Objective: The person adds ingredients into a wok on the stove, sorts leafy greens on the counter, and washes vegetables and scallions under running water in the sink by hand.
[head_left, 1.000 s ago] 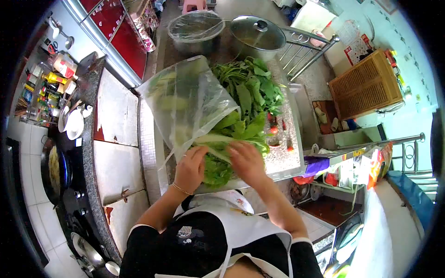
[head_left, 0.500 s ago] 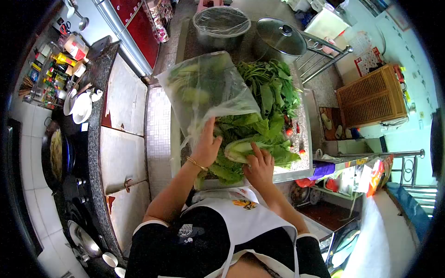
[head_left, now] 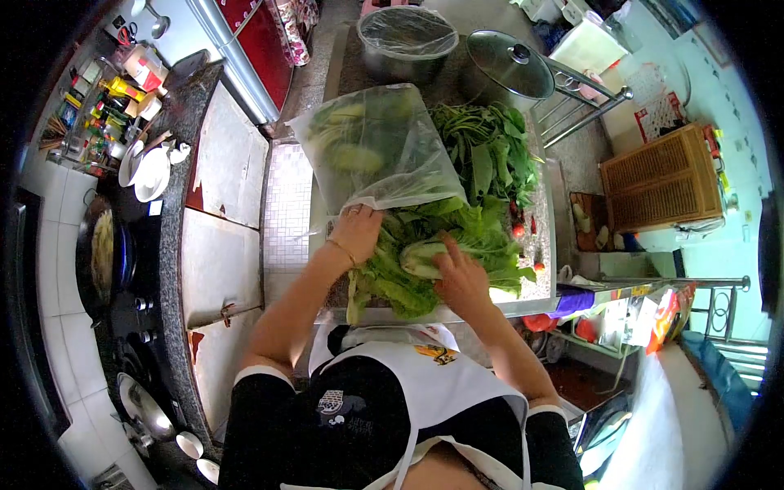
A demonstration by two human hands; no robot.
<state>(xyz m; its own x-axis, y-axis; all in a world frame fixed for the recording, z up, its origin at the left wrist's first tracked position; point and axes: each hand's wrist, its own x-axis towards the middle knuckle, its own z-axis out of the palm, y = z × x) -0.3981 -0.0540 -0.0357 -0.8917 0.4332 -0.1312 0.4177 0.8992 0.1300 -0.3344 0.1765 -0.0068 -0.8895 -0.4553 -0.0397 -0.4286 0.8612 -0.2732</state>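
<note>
1. So, the main thing is a head of leafy greens [head_left: 420, 260] lying on its side near the front of the worktop [head_left: 537, 287], on top of some other leaves. Its long axis runs roughly sideways across the person's front: pale stem end pointing left, leafy end fanning out to the right.

2. Right hand [head_left: 459, 276] is laid over that head around its middle, fingers bent, index finger reaching forward. Can't tell if it's really gripping or just resting there.

3. Left hand [head_left: 357, 234] is at the near edge of a clear plastic bag [head_left: 384, 151], fingertips on the plastic. Can't see well enough to say whether they're pinched shut on it.

4. Bag's got pale green veg inside, hazy through the plastic, and it lies just beyond the left hand, slanting away from the person and a bit to the left.

5. Loose leaves [head_left: 371, 282] are spread under and left of the head, one stalk pointing back toward the person.

6. Right of the bag there's a darker bunch of greens [head_left: 490, 155], stems mostly to the left, leaves to the right. Small red tomatoes [head_left: 518, 231] sit near the right edge.

7. Far end: a film-covered pot [head_left: 408, 64] and, to its right, a glass-lidded pot [head_left: 505, 86].
</note>
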